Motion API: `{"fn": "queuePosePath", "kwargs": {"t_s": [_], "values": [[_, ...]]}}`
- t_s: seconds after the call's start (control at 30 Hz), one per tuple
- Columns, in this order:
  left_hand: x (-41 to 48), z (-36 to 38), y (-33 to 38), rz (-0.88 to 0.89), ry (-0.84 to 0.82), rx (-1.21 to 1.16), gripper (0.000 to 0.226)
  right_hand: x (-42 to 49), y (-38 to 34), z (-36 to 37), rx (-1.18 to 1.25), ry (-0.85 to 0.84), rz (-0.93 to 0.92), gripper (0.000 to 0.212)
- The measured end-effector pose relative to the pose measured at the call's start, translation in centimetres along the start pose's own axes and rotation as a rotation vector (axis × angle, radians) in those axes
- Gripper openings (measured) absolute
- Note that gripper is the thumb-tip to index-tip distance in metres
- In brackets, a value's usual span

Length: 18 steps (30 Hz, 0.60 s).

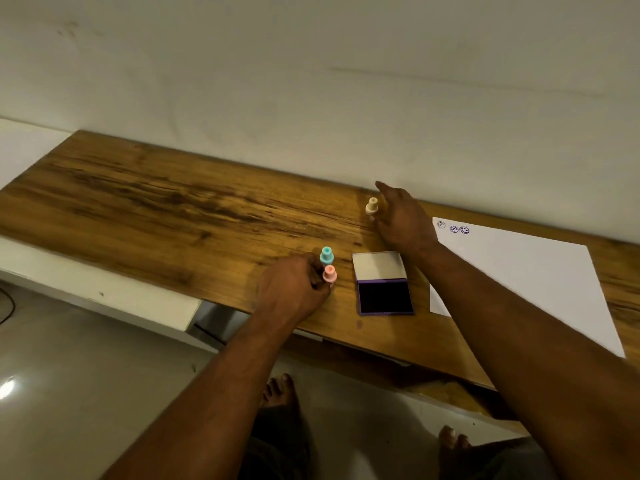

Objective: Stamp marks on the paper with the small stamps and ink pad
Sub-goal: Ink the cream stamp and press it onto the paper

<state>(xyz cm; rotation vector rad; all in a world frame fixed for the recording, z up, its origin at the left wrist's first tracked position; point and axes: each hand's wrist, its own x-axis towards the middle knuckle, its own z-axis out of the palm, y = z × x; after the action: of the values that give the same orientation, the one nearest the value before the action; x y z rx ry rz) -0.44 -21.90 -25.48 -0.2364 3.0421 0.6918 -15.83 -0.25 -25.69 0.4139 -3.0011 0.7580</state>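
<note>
Now left hand (pixel 292 289) pinches pink stamp (pixel 329 274) near teal stamp (pixel 326 255), left of open ink pad (pixel 384 296), right hand (pixel 403 220) spread loose beside beige stamp (pixel 372 205), paper (pixel 540 271) far right.

Upright stamps (pixel 327 255), open ink pad (pixel 384 297), marked paper (pixel 526 271)

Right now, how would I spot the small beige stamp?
Follow the wooden tabletop to its far edge by the white wall. The small beige plastic stamp stands alone there beside the right hand, far from the teal stamp and pink stamp.
</note>
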Motion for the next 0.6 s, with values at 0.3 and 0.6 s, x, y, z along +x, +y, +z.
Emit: {"fn": "queuePosePath", "kwargs": {"t_s": [0.3, 0.6], "values": [[0.4, -0.4, -0.2, -0.01, 0.015, -0.011, 0.045, -0.1, -0.6, -0.1, -0.058, 0.026, -0.005, 0.026], [-0.8, -2.6, 1.9, 0.201, 0.228, -0.131, 0.062, -5.6, -5.6, -6.3, 0.249, -0.074, -0.125, 0.029]]}}
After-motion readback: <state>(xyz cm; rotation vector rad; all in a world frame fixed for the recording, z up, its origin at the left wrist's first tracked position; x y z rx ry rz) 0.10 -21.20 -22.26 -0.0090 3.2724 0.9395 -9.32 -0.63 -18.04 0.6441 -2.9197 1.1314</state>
